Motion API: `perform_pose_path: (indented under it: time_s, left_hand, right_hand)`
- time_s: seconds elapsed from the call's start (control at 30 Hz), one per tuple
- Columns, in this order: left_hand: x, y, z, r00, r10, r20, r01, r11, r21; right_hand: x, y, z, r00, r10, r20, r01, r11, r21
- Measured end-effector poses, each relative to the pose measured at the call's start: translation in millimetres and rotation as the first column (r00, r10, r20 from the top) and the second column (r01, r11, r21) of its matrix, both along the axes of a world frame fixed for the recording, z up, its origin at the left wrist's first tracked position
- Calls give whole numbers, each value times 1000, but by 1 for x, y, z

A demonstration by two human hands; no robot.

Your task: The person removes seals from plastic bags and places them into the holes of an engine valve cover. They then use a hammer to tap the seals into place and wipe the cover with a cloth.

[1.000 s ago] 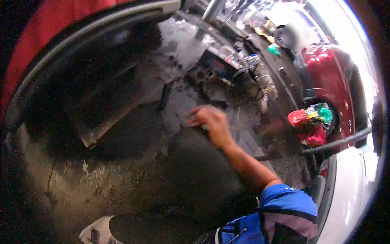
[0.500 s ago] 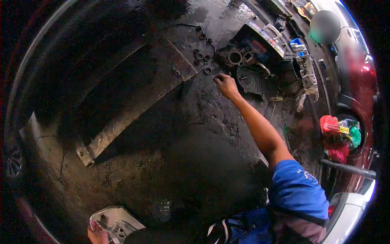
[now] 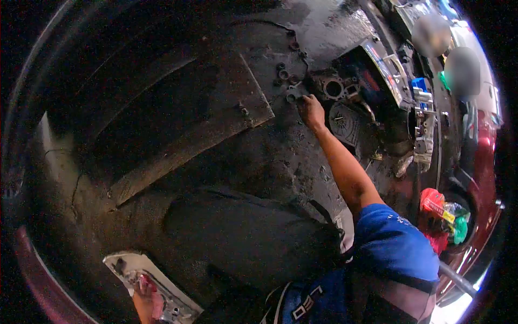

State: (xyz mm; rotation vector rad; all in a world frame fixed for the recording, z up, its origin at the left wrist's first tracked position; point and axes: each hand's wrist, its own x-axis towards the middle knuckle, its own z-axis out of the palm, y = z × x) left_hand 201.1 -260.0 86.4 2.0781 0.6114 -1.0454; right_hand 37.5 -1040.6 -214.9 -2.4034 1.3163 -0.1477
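Observation:
My right hand (image 3: 312,112) reaches out low over the dark floor, its fingers bent in at the edge of a ring-shaped metal part (image 3: 292,99). Several similar dark rings (image 3: 283,75) lie just beyond it. At the lower left, my left hand (image 3: 142,301) is closed around a pinkish-red cloth (image 3: 157,304), over a pale metal casting (image 3: 175,289) with holes and recesses. Part of the left hand's grip is hidden by the cloth.
Right of my right hand lie a round-holed engine housing (image 3: 333,88), a ribbed cover (image 3: 343,125) and a dark box (image 3: 372,73). A metal-edged panel (image 3: 178,156) spans the left. Colourful plastic bags (image 3: 442,213) sit near a red car (image 3: 483,162). People are at the upper right.
My right hand has come up to the ring-shaped part. The left hand and casting now show more fully, with the cloth over the casting. The whole view has shifted, and my dark-clothed leg now shows.

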Motion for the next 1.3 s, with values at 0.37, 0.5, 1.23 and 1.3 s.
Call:
perform_pose_path:
  time_s: [0.37, 0.5, 1.23, 1.3]
  left_hand:
    - [-95, 109, -58, 928, 349, 132, -339, 936, -95]
    - [-85, 73, -30, 898, -404, 173, 344, 891, 297]
    - [-65, -34, 47, 876, 218, 431, -272, 960, 67]
    - [-76, -49, 47, 819, 366, 443, -377, 924, -68]
  right_hand:
    - [20, 2, -23, 983, 173, -55, -180, 968, -175]
    - [24, -9, 5, 782, -432, 449, 12, 731, 683]
    - [161, 244, 330, 561, -124, 818, -816, 81, 572]
    - [183, 312, 336, 456, 252, 854, -886, 38, 462]
